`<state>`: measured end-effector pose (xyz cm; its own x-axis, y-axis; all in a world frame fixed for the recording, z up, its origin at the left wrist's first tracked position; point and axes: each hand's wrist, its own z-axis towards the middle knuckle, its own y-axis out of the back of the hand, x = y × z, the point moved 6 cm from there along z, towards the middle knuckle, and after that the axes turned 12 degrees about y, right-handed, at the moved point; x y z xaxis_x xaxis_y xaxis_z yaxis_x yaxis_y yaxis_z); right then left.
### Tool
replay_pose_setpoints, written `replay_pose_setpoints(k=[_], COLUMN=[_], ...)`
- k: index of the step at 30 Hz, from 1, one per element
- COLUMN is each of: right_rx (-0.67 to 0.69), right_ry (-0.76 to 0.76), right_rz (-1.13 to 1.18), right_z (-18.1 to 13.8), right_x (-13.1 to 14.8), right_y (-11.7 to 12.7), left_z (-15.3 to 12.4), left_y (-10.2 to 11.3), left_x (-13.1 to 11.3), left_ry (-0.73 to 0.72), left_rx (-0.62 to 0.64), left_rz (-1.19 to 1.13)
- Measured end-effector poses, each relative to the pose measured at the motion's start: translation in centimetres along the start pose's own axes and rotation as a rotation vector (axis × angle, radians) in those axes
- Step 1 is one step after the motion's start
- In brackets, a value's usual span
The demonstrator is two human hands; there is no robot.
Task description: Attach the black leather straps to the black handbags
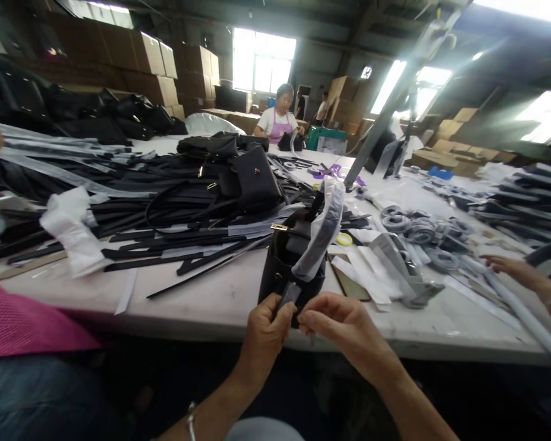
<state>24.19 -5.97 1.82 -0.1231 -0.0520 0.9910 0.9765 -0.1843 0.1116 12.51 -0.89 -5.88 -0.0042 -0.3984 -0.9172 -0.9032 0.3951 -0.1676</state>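
A small black handbag (282, 263) stands at the near edge of the white table (211, 300). Its handle is wrapped in a clear plastic sleeve (324, 229) that arches above it. My left hand (266, 334) pinches the lower end of that wrapped strap in front of the bag. Closed in a pinch, my right hand (344, 327) meets it from the right, fingertips on the same strap end. A gold clasp (279, 227) shows on the bag's top.
Black straps and strips (165, 239) cover the table's left half, with more black bags (252, 177) behind. Tape rolls (417, 233) and a metal stand (408, 275) lie to the right. Another person's hand (509, 266) rests at the right; a person in pink (13, 318) sits left; a worker (280, 119) stands far back.
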Motion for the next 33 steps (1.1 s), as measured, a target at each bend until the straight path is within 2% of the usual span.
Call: replay_pose_setpoints(k=[2,5,10,15,17,21,24,30,33], right_rx=[-0.077,-0.182,-0.184,-0.023,-0.003,-0.093,-0.178,-0.281,-0.165], right_ry=[-0.002,-0.043,-0.086,-0.091,-0.091,-0.113,-0.143,-0.125,-0.159], right_rz=[-0.017,-0.033,0.033,0.076,0.066,0.03,-0.033,-0.268,-0.26], right_z=[1.0,1.9,2.3,2.3,2.2,2.3,2.4,2.3,1.5], right_x=[-0.6,-2.2,-3.7,-3.4,-3.3,-3.2,-3.5,-4.4,-4.4], right_y=[-0.8,-0.4,-0.1,-0.2,-0.2,-0.6,-0.9,-0.1,0.2], left_z=[-0.1,-0.3,-0.3,-0.3,-0.7,-1.7,-2.3,-2.0,-1.6], left_y=[0.3,0.6,0.9,0.5,0.1,-1.3,-2.1,-1.9,-1.3], left_x=[-0.3,-0.9,-1.0,0.1,0.3,0.4,0.6,0.8,0.8], left_ry=[-0.026,-0.053,-0.062,0.116,0.201,0.339,0.385,0.331,0.258], left_rx=[-0.009,-0.003,0.029,0.179,0.241,0.366,0.423,0.37,0.305], left_rz=[0.025,0.033,0.038,-0.211,-0.316,-0.444,-0.491,-0.457,-0.4])
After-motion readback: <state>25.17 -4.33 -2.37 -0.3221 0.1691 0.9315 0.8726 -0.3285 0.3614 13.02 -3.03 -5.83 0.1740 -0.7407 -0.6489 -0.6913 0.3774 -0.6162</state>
